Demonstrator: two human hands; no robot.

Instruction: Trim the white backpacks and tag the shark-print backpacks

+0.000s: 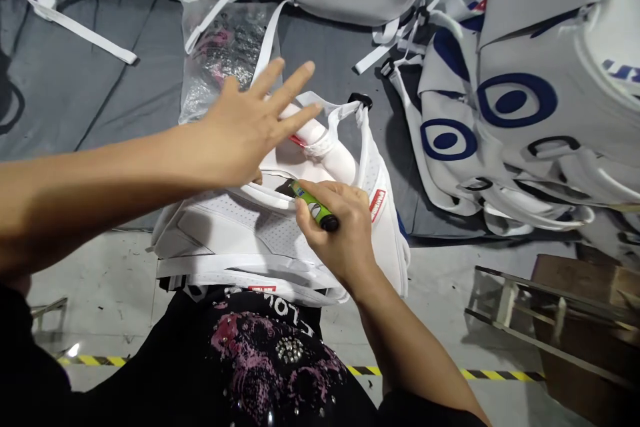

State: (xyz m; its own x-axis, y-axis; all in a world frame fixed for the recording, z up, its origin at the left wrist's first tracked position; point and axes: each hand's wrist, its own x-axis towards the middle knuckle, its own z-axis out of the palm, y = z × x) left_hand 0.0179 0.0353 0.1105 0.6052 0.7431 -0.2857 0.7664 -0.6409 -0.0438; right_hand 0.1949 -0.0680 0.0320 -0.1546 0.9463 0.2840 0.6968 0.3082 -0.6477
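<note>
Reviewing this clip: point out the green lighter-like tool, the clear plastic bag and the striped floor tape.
Green tool [311,205]: head view, on its green body.
Clear plastic bag [196,90]: head view, on its left side.
Striped floor tape [493,375]: head view, on its right-hand stretch.

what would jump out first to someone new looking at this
Probably the bright green, black-ended object in the right hand, vivid against the white bag in the middle. Next, the large navy eye-like ovals on the pale bags at the right, then the left hand, fingers spread wide.
</note>
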